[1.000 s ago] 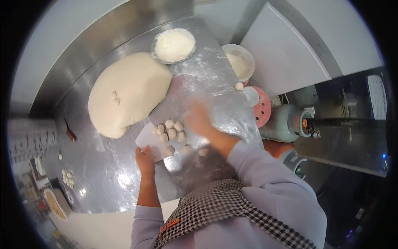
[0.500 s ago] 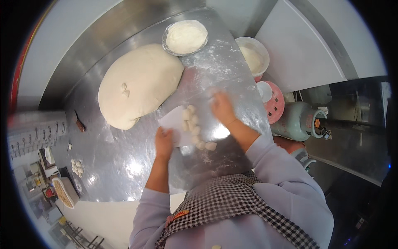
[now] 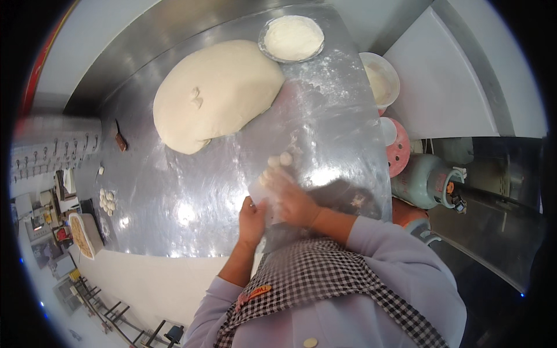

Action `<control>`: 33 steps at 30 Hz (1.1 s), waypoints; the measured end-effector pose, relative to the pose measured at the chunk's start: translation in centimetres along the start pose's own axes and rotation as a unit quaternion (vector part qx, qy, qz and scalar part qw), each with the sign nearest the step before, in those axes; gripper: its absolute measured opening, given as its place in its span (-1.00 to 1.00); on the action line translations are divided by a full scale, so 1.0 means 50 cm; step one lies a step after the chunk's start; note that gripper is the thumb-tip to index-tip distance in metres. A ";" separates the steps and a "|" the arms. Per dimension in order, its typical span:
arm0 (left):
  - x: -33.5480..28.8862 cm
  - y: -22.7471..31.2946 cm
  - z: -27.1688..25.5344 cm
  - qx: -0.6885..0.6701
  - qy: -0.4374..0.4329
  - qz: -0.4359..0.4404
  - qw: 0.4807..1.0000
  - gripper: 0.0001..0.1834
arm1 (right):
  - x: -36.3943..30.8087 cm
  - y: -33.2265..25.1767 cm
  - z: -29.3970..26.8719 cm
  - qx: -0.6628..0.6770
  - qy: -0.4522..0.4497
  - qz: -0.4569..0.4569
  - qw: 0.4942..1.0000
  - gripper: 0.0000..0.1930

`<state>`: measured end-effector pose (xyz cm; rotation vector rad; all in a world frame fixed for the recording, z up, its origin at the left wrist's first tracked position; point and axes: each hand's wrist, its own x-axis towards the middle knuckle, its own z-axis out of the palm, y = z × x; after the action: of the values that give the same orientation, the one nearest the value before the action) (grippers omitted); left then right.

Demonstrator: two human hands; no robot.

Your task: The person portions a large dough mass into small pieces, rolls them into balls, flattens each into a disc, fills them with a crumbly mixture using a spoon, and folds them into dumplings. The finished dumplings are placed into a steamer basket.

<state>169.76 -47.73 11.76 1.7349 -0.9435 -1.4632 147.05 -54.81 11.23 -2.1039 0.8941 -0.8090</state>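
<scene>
A person in a lavender top and a black-and-white checked apron (image 3: 301, 269) works at a steel table (image 3: 191, 180), both hands brought close together near its front edge. The left hand (image 3: 253, 221) grips a flat white sheet (image 3: 259, 190) by its near left side, the thumb on top and the other fingers mostly hidden beneath. The right hand (image 3: 297, 204) reaches across the sheet from the right, its fingers bent over pale dough pieces (image 3: 286, 158) at the sheet's far edge; motion blurs the fingertips, and whether they are spread or pressed together cannot be told. Two of the pieces show clearly just beyond the fingers — the others are partly covered by the hand.

Farther back rests a broad mound of dough (image 3: 217, 95), with small lumps (image 3: 196, 97) on top. A bowl of flour (image 3: 293, 37) stands beside its far right side, white dusting scattered nearby. To the left lie a brown-handled knife (image 3: 120, 142) and a cluster of small pale pieces (image 3: 107, 202). Beyond the table's right edge are a white tub (image 3: 394, 72), a pink disc with holes (image 3: 399, 155) and a grey-green gas cylinder (image 3: 422, 181).
</scene>
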 end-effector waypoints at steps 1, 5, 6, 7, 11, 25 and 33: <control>-0.014 -0.005 -0.017 -0.027 0.008 -0.039 0.999 -0.78 | -0.002 0.006 -0.003 0.011 0.050 0.023 0.998 -0.39; -0.030 -0.014 -0.087 -0.101 0.267 -0.086 0.954 -0.82 | -0.003 0.035 -0.050 -0.078 0.097 0.122 0.985 -0.39; -0.022 -0.017 -0.081 -0.113 0.266 -0.106 0.951 -0.81 | 0.005 0.031 -0.042 -0.096 0.147 0.142 0.974 -0.39; -0.016 -0.015 -0.079 -0.027 0.227 -0.155 0.961 -0.79 | 0.011 0.024 -0.022 -0.108 0.114 0.120 0.980 -0.39; -0.003 0.025 -0.014 0.164 0.215 -0.002 0.963 -0.78 | 0.055 0.006 0.112 0.066 0.118 0.070 0.988 -0.39; -0.021 -0.008 0.183 0.451 -0.137 0.469 0.747 -0.49 | 0.125 0.175 -0.041 -0.032 0.066 0.036 0.997 -0.59; -0.100 -0.028 -0.226 0.474 -0.129 0.345 0.800 -0.38 | 0.260 -0.036 0.339 0.269 0.091 0.165 0.944 -0.57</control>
<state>180.51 -42.26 14.76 1.4594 -2.4462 -0.7309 167.72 -58.05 6.63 -1.3788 0.9575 -0.9473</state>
